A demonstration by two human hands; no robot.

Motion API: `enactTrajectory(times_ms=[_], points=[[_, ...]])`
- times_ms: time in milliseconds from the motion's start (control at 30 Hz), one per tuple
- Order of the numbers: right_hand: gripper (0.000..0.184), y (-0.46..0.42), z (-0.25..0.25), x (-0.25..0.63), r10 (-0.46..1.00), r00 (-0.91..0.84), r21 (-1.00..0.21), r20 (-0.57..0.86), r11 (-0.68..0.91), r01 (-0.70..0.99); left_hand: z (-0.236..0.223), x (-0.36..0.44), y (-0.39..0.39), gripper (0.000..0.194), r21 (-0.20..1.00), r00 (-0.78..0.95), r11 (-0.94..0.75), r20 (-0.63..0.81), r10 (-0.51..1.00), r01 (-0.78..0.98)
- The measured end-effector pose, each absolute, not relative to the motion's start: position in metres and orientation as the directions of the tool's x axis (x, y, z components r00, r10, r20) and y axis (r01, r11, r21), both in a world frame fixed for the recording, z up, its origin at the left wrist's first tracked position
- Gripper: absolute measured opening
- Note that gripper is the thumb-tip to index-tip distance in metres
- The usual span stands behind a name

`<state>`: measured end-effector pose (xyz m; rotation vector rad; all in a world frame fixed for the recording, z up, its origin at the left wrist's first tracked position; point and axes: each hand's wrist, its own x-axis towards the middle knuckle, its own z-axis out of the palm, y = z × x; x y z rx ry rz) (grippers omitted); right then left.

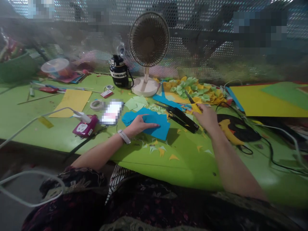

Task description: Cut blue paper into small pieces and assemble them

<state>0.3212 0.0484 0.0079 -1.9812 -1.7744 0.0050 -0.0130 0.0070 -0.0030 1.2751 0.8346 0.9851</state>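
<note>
While the left hand (137,126) rests on the blue paper (158,129), thumb spread from forefinger, any grip underneath cannot be determined; the right hand (208,117) grasps yellow-handled scissors (196,108) aimed toward 11 o'clock. Extending to 3 o'clock, the blue paper should handle light, flexible, crease-prone; grip its edge.

Dim light, hazy background, soft shadows

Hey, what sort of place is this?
Probably a paper-craft workspace, though I can't tell whether at home or a workshop. Signs: the flat blue paper, the heap of cut yellow and pale-green paper pieces, and the yellow-handled, dark-bladed cutting tool, likely scissors, in your right hand.
</note>
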Motion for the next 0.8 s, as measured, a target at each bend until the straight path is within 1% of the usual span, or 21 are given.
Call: enactTrajectory(times_ms=[100, 167, 233, 267, 300, 333, 367, 400, 433, 467, 500, 567, 633, 700, 800], points=[[0.047, 0.053, 0.001, 0.323, 0.943, 0.167, -0.301, 0.289, -0.076, 0.951, -0.006, -0.012, 0.008, 0.044, 0.994, 0.396, -0.029, 0.070, 0.916, -0.108], [0.046, 0.053, 0.002, 0.322, 0.953, 0.189, -0.316, 0.239, -0.107, 0.943, -0.008, -0.012, 0.008, 0.051, 0.996, 0.384, -0.019, 0.051, 0.922, -0.088], [0.044, 0.049, 0.009, 0.315, 0.949, 0.196, -0.347, 0.248, -0.102, 0.932, -0.009, -0.012, 0.009, 0.056, 0.998, 0.337, -0.005, 0.027, 0.941, -0.069], [0.041, 0.045, 0.014, 0.309, 0.938, 0.189, -0.370, 0.290, -0.072, 0.926, -0.009, -0.012, 0.008, 0.057, 0.998, 0.310, -0.007, 0.026, 0.950, -0.063], [0.038, 0.038, 0.020, 0.299, 0.914, 0.176, -0.400, 0.367, -0.016, 0.916, -0.008, -0.012, 0.008, 0.058, 0.998, 0.291, -0.015, 0.032, 0.956, -0.061], [0.038, 0.030, 0.027, 0.288, 0.890, 0.151, -0.452, 0.430, 0.067, 0.890, -0.007, -0.011, 0.008, 0.059, 0.998, 0.285, -0.024, 0.040, 0.958, -0.059], [0.038, 0.021, 0.032, 0.276, 0.884, 0.122, -0.521, 0.450, 0.149, 0.840, -0.006, -0.011, 0.007, 0.059, 0.998, 0.297, -0.029, 0.045, 0.954, -0.056], [0.038, 0.010, 0.038, 0.262, 0.913, 0.061, -0.598, 0.402, 0.212, 0.773, -0.004, -0.010, 0.005, 0.057, 0.998, 0.334, -0.027, 0.043, 0.942, -0.051], [0.038, 0.000, 0.042, 0.250, 0.953, -0.040, -0.666, 0.302, 0.241, 0.706, -0.002, -0.009, 0.004, 0.055, 0.999, 0.389, -0.020, 0.035, 0.920, -0.044], [0.037, -0.010, 0.045, 0.238, 0.966, -0.138, -0.708, 0.220, 0.255, 0.659, 0.000, -0.009, 0.003, 0.051, 0.999, 0.452, -0.012, 0.027, 0.892, -0.036], [0.036, -0.017, 0.047, 0.229, 0.960, -0.207, -0.724, 0.188, 0.278, 0.631, 0.001, -0.008, 0.002, 0.047, 1.000, 0.509, -0.008, 0.022, 0.860, -0.029], [0.037, -0.026, 0.048, 0.220, 0.954, -0.257, -0.755, 0.152, 0.280, 0.593, 0.003, -0.008, 0.002, 0.041, 1.000, 0.546, -0.023, 0.021, 0.837, -0.003], [0.039, -0.023, 0.047, 0.223, 0.969, -0.214, -0.797, 0.124, 0.226, 0.560, 0.003, -0.009, 0.004, 0.039, 0.998, 0.496, -0.044, 0.020, 0.868, 0.037], [0.039, -0.012, 0.047, 0.233, 0.988, -0.115, -0.842, 0.107, 0.151, 0.517, 0.001, -0.011, 0.007, 0.040, 0.996, 0.441, -0.049, 0.010, 0.898, 0.077], [0.037, 0.013, 0.050, 0.245, 0.997, 0.071, -0.929, 0.033, 0.004, 0.371, 0.001, -0.013, 0.010, 0.040, 0.990, 0.491, -0.066, -0.003, 0.871, 0.123]])
